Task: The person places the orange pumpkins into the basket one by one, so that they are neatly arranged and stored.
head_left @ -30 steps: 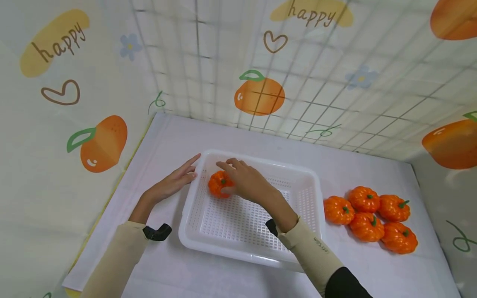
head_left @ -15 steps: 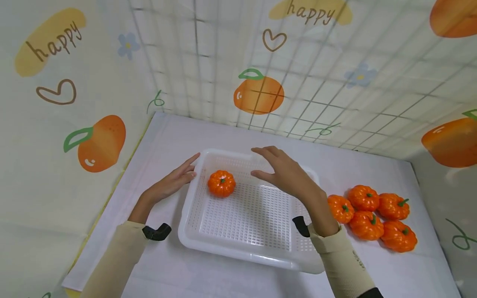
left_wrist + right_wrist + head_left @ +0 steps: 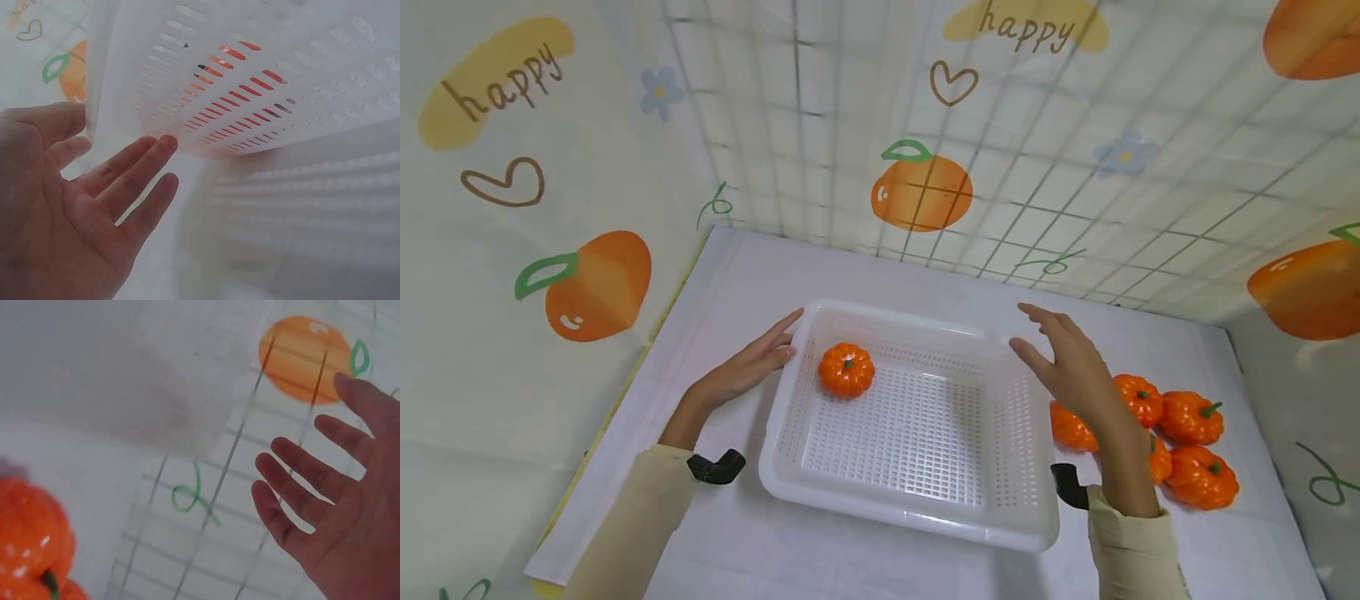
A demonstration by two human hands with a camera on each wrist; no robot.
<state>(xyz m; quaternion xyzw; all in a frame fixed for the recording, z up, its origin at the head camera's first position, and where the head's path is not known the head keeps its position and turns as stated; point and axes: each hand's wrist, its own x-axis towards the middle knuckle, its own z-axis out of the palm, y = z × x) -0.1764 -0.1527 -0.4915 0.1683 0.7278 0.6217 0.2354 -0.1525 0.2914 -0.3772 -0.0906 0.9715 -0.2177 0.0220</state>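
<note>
A white plastic basket (image 3: 895,518) with slotted walls stands mid-table, one small orange pumpkin (image 3: 846,371) with a green stem in its far left corner. My left hand (image 3: 741,371) touches the basket's left wall with loosely extended fingers; in the left wrist view the fingertips (image 3: 166,144) lie right at the slotted side. Over the basket's right rim hovers my right hand (image 3: 1067,358), fingers spread and holding nothing. It partly covers a group of several orange pumpkins (image 3: 1202,477) on the table to the right. One such pumpkin (image 3: 31,540) shows at the right wrist view's lower left.
A white cloth covers the table (image 3: 752,267). Behind it rises a wire grid (image 3: 1037,208) hung with a printed sheet of oranges and "happy" lettering. Similar sheets (image 3: 490,333) close off the left and right sides.
My right hand has let go of the pumpkin in the basket and moved right, past the basket's right rim to near the pumpkin group. The left hand has stayed at the basket's left side.
</note>
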